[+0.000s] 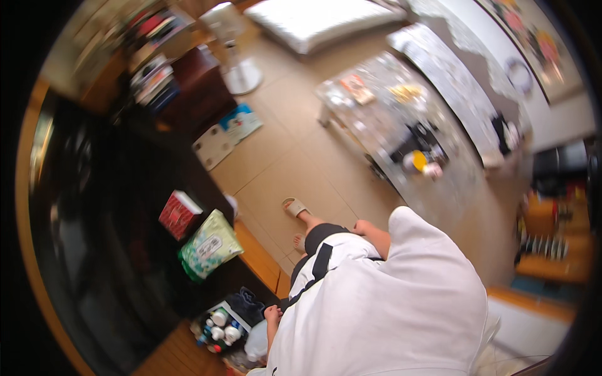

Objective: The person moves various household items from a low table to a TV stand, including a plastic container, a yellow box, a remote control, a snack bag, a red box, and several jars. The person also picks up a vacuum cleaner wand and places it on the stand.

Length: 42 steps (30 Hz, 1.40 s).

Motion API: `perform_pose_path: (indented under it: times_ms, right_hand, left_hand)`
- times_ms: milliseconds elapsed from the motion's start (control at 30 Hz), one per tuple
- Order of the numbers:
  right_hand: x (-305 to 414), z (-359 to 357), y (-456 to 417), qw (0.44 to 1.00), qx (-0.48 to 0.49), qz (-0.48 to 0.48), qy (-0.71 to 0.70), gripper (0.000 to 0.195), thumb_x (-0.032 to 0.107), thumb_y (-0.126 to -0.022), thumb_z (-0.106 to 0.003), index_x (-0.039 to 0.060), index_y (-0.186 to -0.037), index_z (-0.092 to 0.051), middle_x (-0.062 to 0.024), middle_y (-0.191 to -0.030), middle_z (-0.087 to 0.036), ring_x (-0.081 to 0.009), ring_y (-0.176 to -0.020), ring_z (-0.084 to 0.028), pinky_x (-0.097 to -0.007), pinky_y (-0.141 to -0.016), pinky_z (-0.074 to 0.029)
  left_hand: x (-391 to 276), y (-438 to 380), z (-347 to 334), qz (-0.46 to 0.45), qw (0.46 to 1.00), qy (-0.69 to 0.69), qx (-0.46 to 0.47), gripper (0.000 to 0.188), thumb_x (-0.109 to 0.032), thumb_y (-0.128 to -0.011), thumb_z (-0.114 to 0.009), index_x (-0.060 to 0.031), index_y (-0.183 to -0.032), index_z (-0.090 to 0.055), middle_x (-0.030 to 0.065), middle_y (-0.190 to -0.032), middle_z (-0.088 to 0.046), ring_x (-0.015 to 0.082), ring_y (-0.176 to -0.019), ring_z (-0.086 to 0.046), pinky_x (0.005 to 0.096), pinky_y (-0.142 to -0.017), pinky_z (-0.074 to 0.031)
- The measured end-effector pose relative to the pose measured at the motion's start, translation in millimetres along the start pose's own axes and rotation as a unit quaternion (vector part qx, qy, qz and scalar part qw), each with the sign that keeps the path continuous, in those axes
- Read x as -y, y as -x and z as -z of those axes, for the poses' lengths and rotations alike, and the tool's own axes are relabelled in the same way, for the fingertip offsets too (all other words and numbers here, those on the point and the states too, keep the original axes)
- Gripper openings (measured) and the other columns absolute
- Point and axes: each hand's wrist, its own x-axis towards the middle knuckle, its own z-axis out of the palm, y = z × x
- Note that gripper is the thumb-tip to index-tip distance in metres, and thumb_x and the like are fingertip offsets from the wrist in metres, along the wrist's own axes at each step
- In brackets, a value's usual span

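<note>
My left hand (273, 314) hangs low at my side, its fingers curled and nothing seen in it. Nearest to it are a dark folded cloth (245, 305) and a box of bottles (220, 329) with white caps. My right hand (363, 228) hangs by my dark shorts, also curled, with nothing seen in it. On the black cabinet top to my left lie a green soft pack (210, 245) bearing writing and a red patterned box (180, 214).
A low table (362, 127) with a clear cover and clutter stands ahead right, beside a covered sofa (442, 80). Ahead left are a dark-red cabinet (200, 89), a white round stand base (242, 76) and a blue-and-white package (241, 123). Tiled floor (282, 160) runs between.
</note>
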Motion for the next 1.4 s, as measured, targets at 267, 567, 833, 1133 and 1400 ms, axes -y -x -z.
perform_pose_path:
  times_ms: [267,567,833,1133,1400]
  right_hand:
    - [-100,-17,47,0.974,-0.093,-0.039,-0.201,0.023,0.020,-0.076,-0.063,0.0055,-0.089,-0.075,-0.0167,-0.096,-0.071,-0.0300,-0.088,-0.069,-0.0420,-0.081,-0.053]
    - [-221,81,18,0.837,-0.314,-0.207,-0.397,0.079,0.027,-0.072,-0.074,0.0082,-0.139,-0.036,-0.0213,-0.133,-0.051,-0.0368,-0.122,-0.050,-0.0438,-0.099,-0.044]
    - [-319,264,-65,0.779,-0.441,-0.290,-0.339,0.090,0.034,-0.065,-0.082,0.0107,-0.139,-0.035,-0.0147,-0.137,-0.044,-0.0324,-0.126,-0.045,-0.0460,-0.098,-0.046]
    - [-350,281,-101,0.796,-0.340,-0.251,-0.433,0.079,0.036,-0.057,-0.087,0.0107,-0.124,-0.053,-0.0135,-0.122,-0.060,-0.0310,-0.112,-0.058,-0.0405,-0.092,-0.050]
    - [-332,225,2,0.807,-0.366,-0.101,-0.451,0.072,0.029,-0.057,-0.084,0.0081,-0.120,-0.056,-0.0172,-0.108,-0.067,-0.0339,-0.100,-0.065,-0.0420,-0.086,-0.052]
  left_hand:
    - [-89,-24,-25,-0.026,0.992,-0.104,0.065,0.007,-0.011,-0.088,-0.057,-0.0045,-0.087,-0.057,0.0081,-0.066,-0.060,0.0162,-0.049,-0.055,0.0282,-0.039,-0.041]
    - [-242,-41,-217,-0.146,0.956,-0.250,0.039,0.016,-0.021,-0.095,-0.057,-0.0043,-0.098,-0.058,0.0054,-0.075,-0.064,0.0126,-0.058,-0.059,0.0261,-0.045,-0.043]
    - [-305,24,-474,-0.361,0.808,-0.437,0.162,0.025,-0.014,-0.091,-0.061,0.0012,-0.110,-0.059,0.0107,-0.088,-0.066,0.0186,-0.080,-0.065,0.0307,-0.067,-0.051]
    - [-338,154,-586,-0.420,0.591,-0.678,0.121,0.033,-0.021,-0.088,-0.064,-0.0037,-0.117,-0.060,0.0145,-0.107,-0.065,0.0307,-0.096,-0.064,0.0393,-0.083,-0.051]
    - [-344,169,-593,-0.330,0.531,-0.771,0.121,0.053,-0.029,-0.082,-0.069,-0.0042,-0.126,-0.053,0.0167,-0.117,-0.062,0.0335,-0.107,-0.060,0.0412,-0.089,-0.049]
